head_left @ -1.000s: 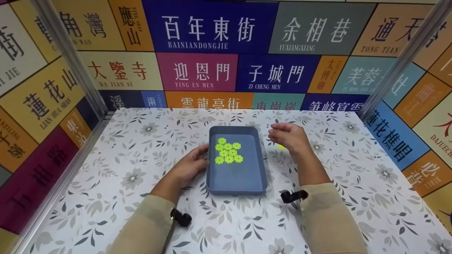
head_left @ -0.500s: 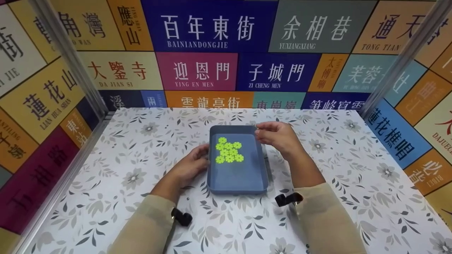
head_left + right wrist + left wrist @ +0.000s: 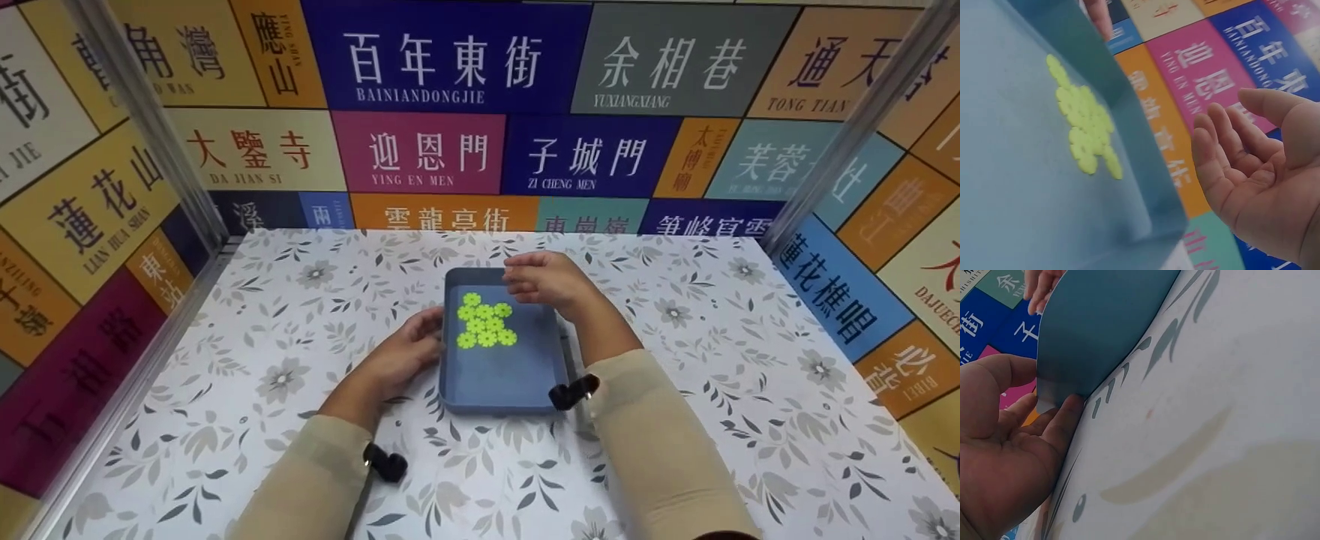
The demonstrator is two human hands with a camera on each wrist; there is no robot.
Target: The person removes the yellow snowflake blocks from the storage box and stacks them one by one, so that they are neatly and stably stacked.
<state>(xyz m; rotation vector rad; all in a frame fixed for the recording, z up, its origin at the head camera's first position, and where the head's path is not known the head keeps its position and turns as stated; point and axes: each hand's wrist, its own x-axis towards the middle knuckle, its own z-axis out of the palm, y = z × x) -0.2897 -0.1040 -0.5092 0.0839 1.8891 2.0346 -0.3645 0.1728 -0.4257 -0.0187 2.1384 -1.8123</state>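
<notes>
A shallow blue-grey tray [image 3: 502, 382] lies on the table, its long side running away from me. Inside it, several yellow-green flower-shaped discs [image 3: 487, 326] form a flat cluster, toward the tray's left side. My left hand [image 3: 397, 356] holds the tray's left wall from outside; the left wrist view has its fingers [image 3: 1064, 419] bent against the wall and rim. Over the tray's far right corner hovers my right hand [image 3: 551, 281], fingers loosely curved and apart from the discs. No piece shows in it in the right wrist view.
A floral cloth [image 3: 285, 450] covers the table. Panels with large printed characters [image 3: 442, 67] stand behind and on both sides, with metal posts [image 3: 847, 127] at the corners. A small dark device [image 3: 574, 391] sits on each sleeve cuff.
My right hand has moved left from the table beside the tray to over its far right part. A yellow-green piece seen beneath it earlier is out of sight. My left hand stays put.
</notes>
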